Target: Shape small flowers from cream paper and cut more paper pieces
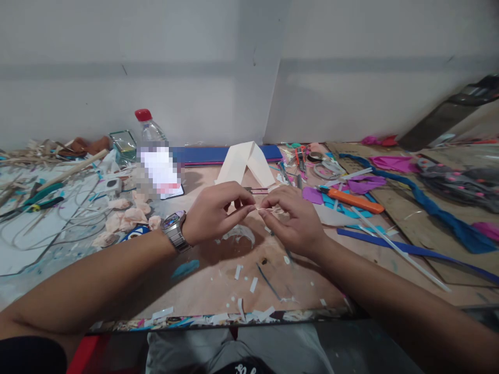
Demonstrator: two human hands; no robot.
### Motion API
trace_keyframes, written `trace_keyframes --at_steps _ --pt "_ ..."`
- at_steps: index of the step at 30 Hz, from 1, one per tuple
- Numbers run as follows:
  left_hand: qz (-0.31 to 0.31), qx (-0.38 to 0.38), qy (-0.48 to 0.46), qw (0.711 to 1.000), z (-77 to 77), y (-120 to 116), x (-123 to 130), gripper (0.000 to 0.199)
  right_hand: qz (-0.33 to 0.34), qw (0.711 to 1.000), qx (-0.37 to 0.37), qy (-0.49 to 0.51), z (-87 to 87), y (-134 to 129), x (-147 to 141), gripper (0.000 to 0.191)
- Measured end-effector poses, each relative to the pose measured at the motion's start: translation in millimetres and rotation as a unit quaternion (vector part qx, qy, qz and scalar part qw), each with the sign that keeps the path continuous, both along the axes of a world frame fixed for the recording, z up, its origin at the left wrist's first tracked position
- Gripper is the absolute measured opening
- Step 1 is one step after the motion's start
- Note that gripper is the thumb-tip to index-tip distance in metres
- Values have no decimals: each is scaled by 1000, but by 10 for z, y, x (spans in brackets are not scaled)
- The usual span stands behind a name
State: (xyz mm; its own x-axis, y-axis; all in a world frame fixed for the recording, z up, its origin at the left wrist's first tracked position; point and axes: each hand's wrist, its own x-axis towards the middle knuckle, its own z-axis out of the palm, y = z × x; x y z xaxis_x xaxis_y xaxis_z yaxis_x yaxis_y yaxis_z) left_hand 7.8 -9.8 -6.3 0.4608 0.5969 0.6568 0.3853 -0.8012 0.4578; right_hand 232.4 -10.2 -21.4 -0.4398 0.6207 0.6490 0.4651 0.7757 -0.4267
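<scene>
My left hand point(220, 212), with a metal watch point(175, 231) on its wrist, is closed in a pinch above the middle of the wooden table point(234, 291). Close beside it, my right hand point(292, 221) pinches too, its fingertips almost touching the left ones. A small pale piece shows between the fingertips, too small to identify. Behind the hands stands a folded cream paper strip point(237, 158), shaped like an upturned V. Small white scraps point(253, 284) lie on the table below the hands.
A phone point(161, 171) leans by a red-capped bottle point(150, 127) at the back left. Green-handled pliers point(42, 195) and crumpled peach pieces point(128, 218) lie left. An orange cutter point(354, 200), blue strips point(421, 254) and a white stick point(401, 252) lie right.
</scene>
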Motion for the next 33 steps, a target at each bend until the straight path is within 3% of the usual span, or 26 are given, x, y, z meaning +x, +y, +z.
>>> trace_keyframes --at_steps 10,26,33 --pt "12 -87 -26 996 -7 -24 11 6 8 1000 29 5 -12 -16 -8 8" --pt "-22 -140 -72 987 -24 -72 52 15 -35 998 47 30 -31 -24 -31 8" --pt "-11 -139 -77 987 1 -44 34 13 -5 998 46 47 -5 -61 -38 4"
